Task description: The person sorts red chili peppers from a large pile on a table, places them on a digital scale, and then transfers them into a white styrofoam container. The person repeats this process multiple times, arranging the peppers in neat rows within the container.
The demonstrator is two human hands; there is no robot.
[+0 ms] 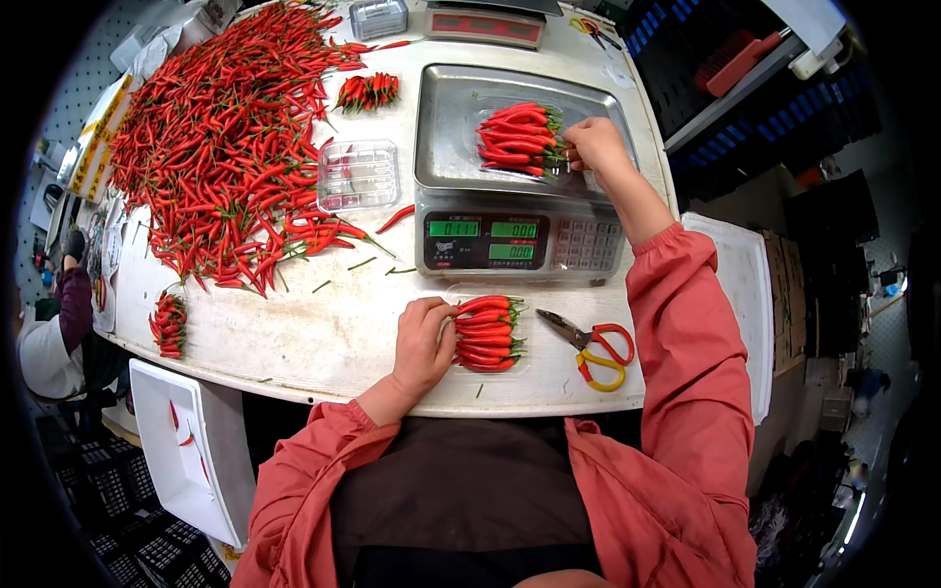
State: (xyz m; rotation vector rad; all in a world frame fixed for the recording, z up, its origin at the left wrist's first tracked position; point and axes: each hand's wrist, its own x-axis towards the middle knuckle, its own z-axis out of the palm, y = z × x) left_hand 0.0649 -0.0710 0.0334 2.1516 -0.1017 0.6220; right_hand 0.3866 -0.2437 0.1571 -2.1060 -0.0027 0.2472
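Note:
My right hand [597,149] reaches over the metal pan of a digital scale [448,169], its fingertips at the stem ends of red chili peppers [514,136] lying in a clear plastic tray. Whether it pinches a stem or the tray's edge I cannot tell. My left hand [425,342] rests at the left edge of a second clear tray of red chilies [487,334] on the table, fingers touching the pepper tips; its grip is unclear. Scissors with red and yellow handles [588,342] lie right of that tray. A large heap of loose red chilies [220,154] covers the table's left part.
An unfilled clear tray [358,175] and a filled tray [369,91] stand left of the scale. Another chili bunch [169,325] lies near the front left edge. White foam boxes [165,441] flank the table. A second scale [485,28] stands behind. A person's sleeve [75,309] shows far left.

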